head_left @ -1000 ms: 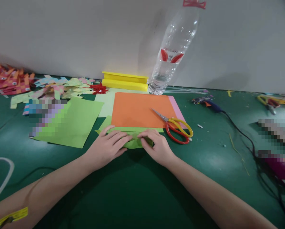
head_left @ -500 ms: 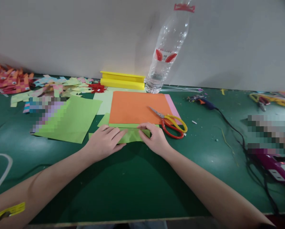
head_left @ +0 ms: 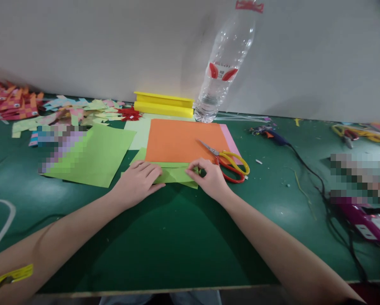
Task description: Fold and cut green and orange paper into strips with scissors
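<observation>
A strip of green paper (head_left: 176,175) lies flat between my two hands at the front of the paper stack. My left hand (head_left: 137,184) rests over its left end, fingers curled on top and thumb stretched along the near side. My right hand (head_left: 211,180) pinches the right end between thumb and forefinger. Another piece of green paper shows from under the strip. Just behind sits a sheet of orange paper (head_left: 180,140). Scissors (head_left: 230,163) with one yellow and one red handle lie on it, beside my right hand, blades pointing back left.
A larger green sheet (head_left: 104,156) lies to the left. Behind stand a yellow holder (head_left: 163,108) and a tilted clear bottle (head_left: 220,70). Paper scraps (head_left: 82,112) heap at the back left. On the right are a corded blue tool (head_left: 277,137) and a purple power strip (head_left: 364,220).
My left fingers have drawn back and curled, and my right fingers have closed into a tighter pinch. The green strip now lies flatter, with more of it showing between my hands.
</observation>
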Demonstrator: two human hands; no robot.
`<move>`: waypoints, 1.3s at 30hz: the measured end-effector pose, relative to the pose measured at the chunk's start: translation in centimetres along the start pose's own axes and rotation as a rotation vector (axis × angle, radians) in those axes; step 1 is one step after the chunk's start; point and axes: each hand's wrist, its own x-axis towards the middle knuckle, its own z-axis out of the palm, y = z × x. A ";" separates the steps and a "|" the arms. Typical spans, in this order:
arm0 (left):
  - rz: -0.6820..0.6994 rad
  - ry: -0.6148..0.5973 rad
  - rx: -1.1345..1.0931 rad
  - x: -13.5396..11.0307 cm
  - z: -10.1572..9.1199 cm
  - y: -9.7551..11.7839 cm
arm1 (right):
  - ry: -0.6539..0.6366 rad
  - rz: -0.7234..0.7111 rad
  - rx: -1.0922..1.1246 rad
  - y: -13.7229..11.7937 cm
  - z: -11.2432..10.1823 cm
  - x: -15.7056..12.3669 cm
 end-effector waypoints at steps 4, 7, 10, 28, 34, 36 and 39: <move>0.009 0.020 -0.001 0.2 -0.1 -0.1 | 0.018 0.038 0.131 0.0 -0.1 0.0; 0.002 0.088 -0.023 0.3 -0.3 0.1 | 0.009 0.002 0.261 -0.3 -0.2 -0.2; -0.037 0.175 -0.090 0.3 -0.6 0.3 | -0.023 -0.028 0.378 -0.8 -0.1 -0.4; -0.213 0.124 -0.422 0.2 -1.9 3.8 | -0.134 0.279 0.731 -3.9 1.7 -1.4; -0.272 0.075 -0.490 0.0 -1.7 3.7 | -0.106 0.241 0.773 -3.3 1.7 -1.3; -0.296 0.089 -0.558 0.1 -1.8 3.7 | -0.170 0.217 0.696 -3.3 1.7 -1.5; -0.374 0.102 -0.655 0.4 -2.0 3.4 | -0.192 0.099 0.519 -3.5 1.7 -1.8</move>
